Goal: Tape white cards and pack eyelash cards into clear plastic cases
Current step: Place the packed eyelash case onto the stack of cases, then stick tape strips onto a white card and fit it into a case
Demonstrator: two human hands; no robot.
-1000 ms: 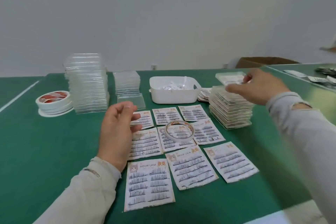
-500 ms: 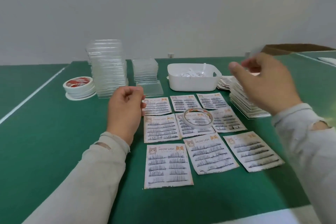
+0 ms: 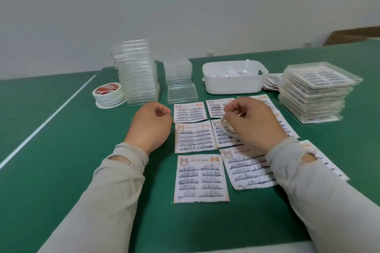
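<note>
While the right hand [image 3: 253,123] grips the tape roll [image 3: 227,128] over eyelash cards [image 3: 200,177], the left hand [image 3: 151,126] curls empty beside case stacks [image 3: 136,72].

White bin [image 3: 234,84] before cardboard box [image 3: 353,36]

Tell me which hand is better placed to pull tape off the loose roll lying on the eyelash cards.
The left. The right hand already grips the loose tape roll over the middle eyelash cards, so it likely steadies it. The left hand holds nothing, fingers curled, just beside those cards.
</note>
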